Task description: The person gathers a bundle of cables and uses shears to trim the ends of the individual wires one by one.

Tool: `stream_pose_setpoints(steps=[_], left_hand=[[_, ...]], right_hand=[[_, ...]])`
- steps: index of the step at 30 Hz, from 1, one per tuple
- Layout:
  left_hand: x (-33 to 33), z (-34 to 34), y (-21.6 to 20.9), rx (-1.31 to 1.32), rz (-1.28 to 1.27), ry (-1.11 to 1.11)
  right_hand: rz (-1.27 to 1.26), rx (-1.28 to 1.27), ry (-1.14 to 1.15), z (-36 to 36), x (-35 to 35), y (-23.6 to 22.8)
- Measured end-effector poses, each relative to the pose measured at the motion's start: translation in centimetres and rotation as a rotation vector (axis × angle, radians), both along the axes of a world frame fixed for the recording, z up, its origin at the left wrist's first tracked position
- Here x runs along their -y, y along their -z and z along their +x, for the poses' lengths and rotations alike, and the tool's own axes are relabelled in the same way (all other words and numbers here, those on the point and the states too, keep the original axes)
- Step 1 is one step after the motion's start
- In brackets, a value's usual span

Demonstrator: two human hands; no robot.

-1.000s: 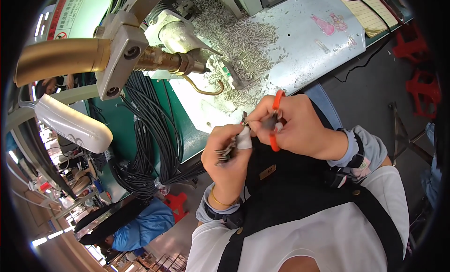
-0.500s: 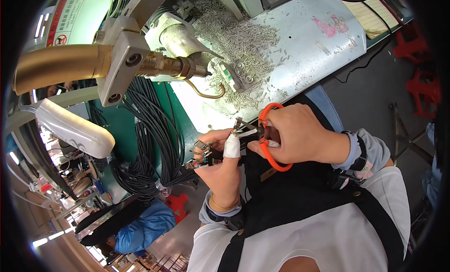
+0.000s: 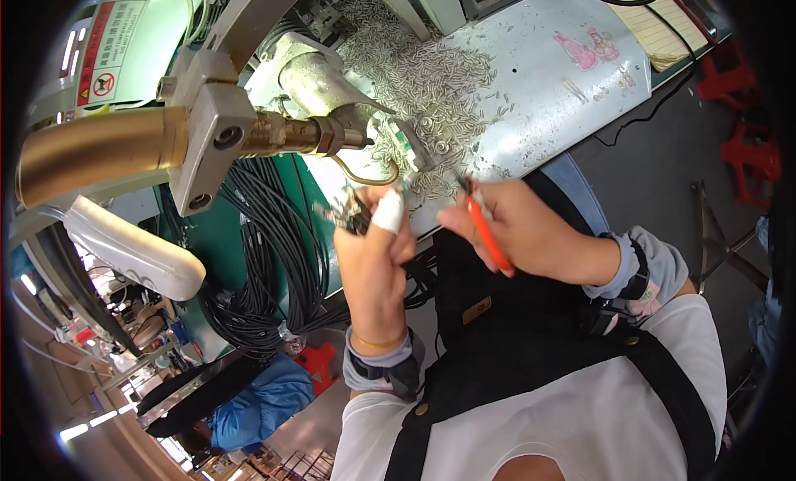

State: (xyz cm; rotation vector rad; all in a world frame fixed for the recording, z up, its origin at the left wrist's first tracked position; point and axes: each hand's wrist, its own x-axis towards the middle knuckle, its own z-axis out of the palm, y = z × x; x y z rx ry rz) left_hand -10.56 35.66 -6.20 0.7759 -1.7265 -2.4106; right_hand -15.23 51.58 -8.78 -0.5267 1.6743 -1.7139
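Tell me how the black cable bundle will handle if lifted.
The black cable bundle would probably flex rather than stay rigid, since its strands curve smoothly. It may feel fairly heavy, given how many strands run together. Strands might splay where they fan apart.

Workbench seen over my head feed: green top (image 3: 207,232), pale sheet (image 3: 539,108), metal scatter.
The sheet covers much of the bench from where I watch, and short silvery bits (image 3: 439,75) lie thick on its upper left part, thinning out rightward. Pink pictures (image 3: 589,50) mark its bare right side, which also looks scuffed. Past them, at the far right corner, I see a yellowish lined pad (image 3: 659,33). A thick bundle of black cables (image 3: 265,257) lies along the green top; glare at the sheet's left edge probably hides some bits from me.
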Motion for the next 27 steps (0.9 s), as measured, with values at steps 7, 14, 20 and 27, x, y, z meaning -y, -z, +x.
stream_pose_setpoints(steps=[7,14,20,27], left_hand=[[1.5,-2.9,1.0,-0.042,0.172,0.101],[2.6,-3.4,1.1,0.008,0.200,0.165],[2.5,-3.3,0.9,0.030,0.190,0.129],[2.2,-3.4,0.9,0.016,0.164,0.113]], right_hand=[[-0.010,0.086,0.264,-4.1,2.3,-1.2],[0.043,-0.079,0.226,-5.2,3.1,-0.4],[0.075,-0.099,0.227,-5.3,3.2,-0.3],[0.081,-0.129,0.243,-5.2,3.2,-0.3]])
